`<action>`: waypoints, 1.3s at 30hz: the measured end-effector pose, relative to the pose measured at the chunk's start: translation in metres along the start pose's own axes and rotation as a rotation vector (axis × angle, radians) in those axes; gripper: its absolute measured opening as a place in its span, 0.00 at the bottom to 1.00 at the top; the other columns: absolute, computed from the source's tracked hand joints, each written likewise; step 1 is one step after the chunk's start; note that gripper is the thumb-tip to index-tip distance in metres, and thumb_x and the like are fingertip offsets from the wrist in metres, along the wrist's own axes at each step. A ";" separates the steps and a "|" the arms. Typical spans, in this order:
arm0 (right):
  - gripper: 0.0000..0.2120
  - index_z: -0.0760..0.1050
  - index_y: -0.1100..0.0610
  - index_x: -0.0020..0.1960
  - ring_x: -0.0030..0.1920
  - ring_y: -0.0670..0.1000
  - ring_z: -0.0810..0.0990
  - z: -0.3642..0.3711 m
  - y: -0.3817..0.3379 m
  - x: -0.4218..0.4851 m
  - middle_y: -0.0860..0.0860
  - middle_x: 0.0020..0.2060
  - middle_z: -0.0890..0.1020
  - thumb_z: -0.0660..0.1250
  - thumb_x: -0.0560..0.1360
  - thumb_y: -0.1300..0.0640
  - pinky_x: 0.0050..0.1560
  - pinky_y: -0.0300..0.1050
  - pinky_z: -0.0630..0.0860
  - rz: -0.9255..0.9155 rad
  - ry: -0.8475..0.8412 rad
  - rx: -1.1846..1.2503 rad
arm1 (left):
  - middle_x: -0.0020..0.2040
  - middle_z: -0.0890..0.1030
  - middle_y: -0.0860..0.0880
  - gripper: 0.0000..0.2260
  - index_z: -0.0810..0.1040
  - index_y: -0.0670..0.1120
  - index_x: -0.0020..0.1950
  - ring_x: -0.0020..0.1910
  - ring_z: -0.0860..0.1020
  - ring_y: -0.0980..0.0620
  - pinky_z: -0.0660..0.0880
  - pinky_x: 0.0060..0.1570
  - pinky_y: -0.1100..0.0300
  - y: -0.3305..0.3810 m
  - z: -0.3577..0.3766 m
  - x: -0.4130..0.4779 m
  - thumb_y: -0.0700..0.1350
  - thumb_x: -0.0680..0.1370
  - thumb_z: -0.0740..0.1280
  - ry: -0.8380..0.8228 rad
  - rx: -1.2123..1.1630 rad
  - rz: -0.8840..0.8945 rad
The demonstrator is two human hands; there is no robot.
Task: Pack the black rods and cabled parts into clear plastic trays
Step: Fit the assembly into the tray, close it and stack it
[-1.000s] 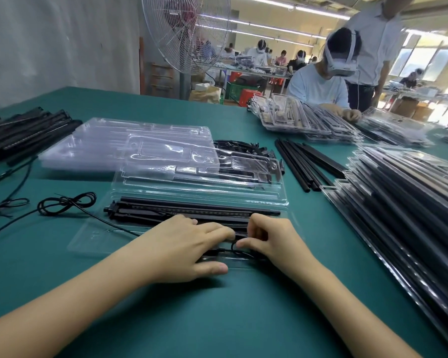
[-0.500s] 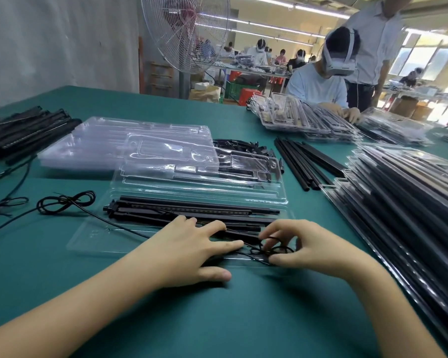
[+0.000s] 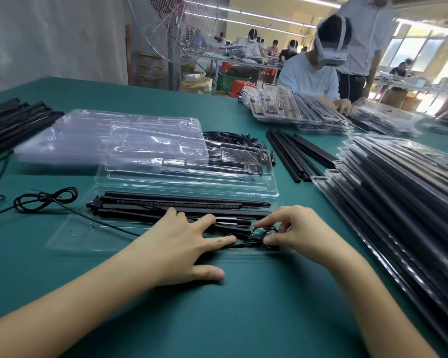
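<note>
A clear plastic tray [image 3: 70,235] lies open on the green table in front of me, with black rods [image 3: 181,204] laid along it. My left hand [image 3: 181,250] lies flat, fingers spread, pressing down on the near rod and its cable. My right hand [image 3: 295,231] pinches a small coil of black cable [image 3: 263,232] at the tray's right end. A thin black cable runs left out of the tray to a looped bundle [image 3: 45,198].
A stack of empty clear trays [image 3: 88,140] lies behind, one lid tray [image 3: 186,164] on top nearer me. Loose black rods [image 3: 292,153] lie to the right, packed trays [image 3: 398,192] stacked at far right. More rods [image 3: 13,122] at far left. A person sits across the table.
My right hand has slid to the right along the tray and now pinches the cable coil. My left hand's fingers have spread flatter over the rod.
</note>
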State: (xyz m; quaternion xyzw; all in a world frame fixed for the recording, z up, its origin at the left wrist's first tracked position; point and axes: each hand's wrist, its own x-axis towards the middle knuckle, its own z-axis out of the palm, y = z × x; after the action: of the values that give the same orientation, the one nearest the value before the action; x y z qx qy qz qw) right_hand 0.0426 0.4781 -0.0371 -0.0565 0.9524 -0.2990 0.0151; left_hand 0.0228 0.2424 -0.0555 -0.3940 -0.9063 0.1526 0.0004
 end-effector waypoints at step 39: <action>0.05 0.82 0.44 0.43 0.46 0.40 0.81 -0.011 -0.001 -0.006 0.43 0.43 0.84 0.71 0.68 0.46 0.53 0.41 0.77 0.097 -0.165 0.009 | 0.71 0.59 0.50 0.35 0.41 0.66 0.74 0.51 0.73 0.44 0.63 0.48 0.52 0.000 -0.001 -0.001 0.73 0.67 0.35 0.022 0.006 0.005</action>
State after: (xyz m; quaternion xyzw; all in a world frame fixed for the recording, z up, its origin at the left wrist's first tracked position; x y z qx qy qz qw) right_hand 0.0480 0.4837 -0.0277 -0.0345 0.9482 -0.2968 0.1083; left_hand 0.0235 0.2419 -0.0543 -0.3978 -0.9049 0.1508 0.0110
